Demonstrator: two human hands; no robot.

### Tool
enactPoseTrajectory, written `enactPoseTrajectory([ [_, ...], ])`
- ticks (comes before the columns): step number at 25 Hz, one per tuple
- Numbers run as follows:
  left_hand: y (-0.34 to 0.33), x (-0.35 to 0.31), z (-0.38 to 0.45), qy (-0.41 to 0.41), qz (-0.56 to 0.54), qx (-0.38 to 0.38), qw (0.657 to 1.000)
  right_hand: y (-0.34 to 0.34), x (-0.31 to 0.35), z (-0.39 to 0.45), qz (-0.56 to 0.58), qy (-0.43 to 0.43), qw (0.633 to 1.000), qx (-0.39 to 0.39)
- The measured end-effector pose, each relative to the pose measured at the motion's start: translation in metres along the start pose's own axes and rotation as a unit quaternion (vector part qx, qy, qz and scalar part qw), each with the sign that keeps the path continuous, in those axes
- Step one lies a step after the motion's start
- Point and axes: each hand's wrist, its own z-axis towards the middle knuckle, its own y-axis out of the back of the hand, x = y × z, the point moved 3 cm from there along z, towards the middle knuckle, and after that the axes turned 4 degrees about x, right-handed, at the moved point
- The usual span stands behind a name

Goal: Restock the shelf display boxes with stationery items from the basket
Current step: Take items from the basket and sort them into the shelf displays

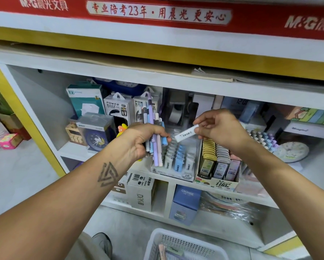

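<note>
My left hand grips a bundle of pastel pens, purple, blue, pink and white, standing upright in front of the shelf. My right hand pinches one end of a small white lead case above the clear display box marked 2B, which holds rows of white and blue cases. To its right stands a cardboard display box with yellow, grey and pink lead cases. The white basket sits on the floor at the bottom, a few items showing inside.
Power bank boxes, a clock box and a tape dispenser stand at the shelf's back. More pastel pens sit right. Below are a DIY box and a blue CRUHRE box. My shoe is beside the basket.
</note>
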Motion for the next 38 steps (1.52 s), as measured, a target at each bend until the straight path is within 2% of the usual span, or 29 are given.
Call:
enactPoseTrajectory([
  [3,0.000,0.000,0.001,-0.002,-0.005,-0.002,1.000,0.000,-0.001,0.001,-0.007,0.016,1.000,0.003],
  [7,0.000,0.002,0.002,0.002,0.026,0.001,1.000,0.003,-0.001,0.001,-0.144,0.074,0.986,0.028],
  [12,-0.002,0.002,0.001,0.006,0.037,-0.004,0.999,0.006,-0.005,0.003,-0.227,0.085,0.969,0.036],
  [17,-0.003,0.006,0.001,0.014,0.049,0.002,0.999,-0.009,-0.003,0.005,-0.367,0.092,0.926,0.014],
  [22,-0.003,0.006,0.001,0.015,0.052,-0.001,0.999,-0.005,-0.001,0.011,-0.376,0.068,0.924,0.001],
  [27,-0.006,0.008,-0.001,0.021,0.062,0.003,0.998,-0.035,-0.012,0.003,-0.417,0.081,0.899,0.105],
  [33,-0.007,0.010,0.002,0.022,0.052,0.010,0.998,-0.041,-0.020,0.006,-0.414,0.094,0.902,0.083],
  [38,-0.006,0.010,0.005,0.016,0.032,0.024,0.999,-0.047,-0.026,0.004,-0.468,0.078,0.871,0.128],
])
